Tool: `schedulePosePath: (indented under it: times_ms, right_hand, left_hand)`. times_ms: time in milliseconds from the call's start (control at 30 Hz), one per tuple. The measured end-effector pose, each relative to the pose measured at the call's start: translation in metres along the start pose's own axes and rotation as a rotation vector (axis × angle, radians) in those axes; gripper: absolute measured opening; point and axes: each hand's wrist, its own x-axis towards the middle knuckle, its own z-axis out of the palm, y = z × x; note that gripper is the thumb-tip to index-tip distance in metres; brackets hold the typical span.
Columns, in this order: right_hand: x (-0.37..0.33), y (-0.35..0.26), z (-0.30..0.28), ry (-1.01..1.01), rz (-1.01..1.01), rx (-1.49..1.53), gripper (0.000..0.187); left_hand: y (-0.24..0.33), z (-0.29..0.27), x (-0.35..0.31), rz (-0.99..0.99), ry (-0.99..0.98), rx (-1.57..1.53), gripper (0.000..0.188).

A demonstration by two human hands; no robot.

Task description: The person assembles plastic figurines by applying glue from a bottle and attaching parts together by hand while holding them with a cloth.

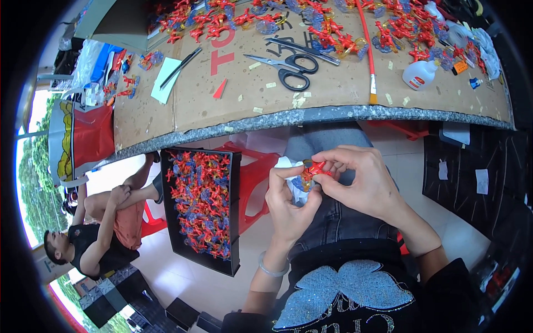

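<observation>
Over my lap, both hands are closed round a small red figurine (317,168) with yellow and blue translucent parts. My left hand (291,202) grips its lower part together with a crumpled white cloth or tissue (284,162). The fingers of my right hand (363,180) pinch the red upper part; their tips partly cover it. Beyond my hands, on the cardboard-covered table (194,105), lie black-handled scissors (291,67), a dark pen-like tool (302,51) and a red-handled paintbrush (368,61).
A black tray (235,222) full of similar figurines stands left beside a red stool (255,177). More figurines (402,28) cover the table's far side, near a white bottle (420,74). A seated person (100,238) is at the left. The table's stone edge (311,115) lies ahead.
</observation>
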Motion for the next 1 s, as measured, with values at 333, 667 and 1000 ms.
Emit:
schedulePosePath:
  times_ms: [333,667,1000]
  right_hand:
    - [0.001,0.011,0.001,-0.111,-0.109,-0.02,0.024]
    - [-0.002,0.027,0.016,0.064,0.119,0.292,0.016]
    - [-0.006,0.025,0.012,0.053,0.192,0.536,0.011]
  left_hand:
    - [0.013,-0.019,0.006,-0.232,-0.125,0.121,0.029]
    - [0.008,-0.016,0.012,-0.037,-0.077,0.156,0.052]
    - [-0.025,-0.043,0.006,-0.08,-0.044,-0.356,0.03]
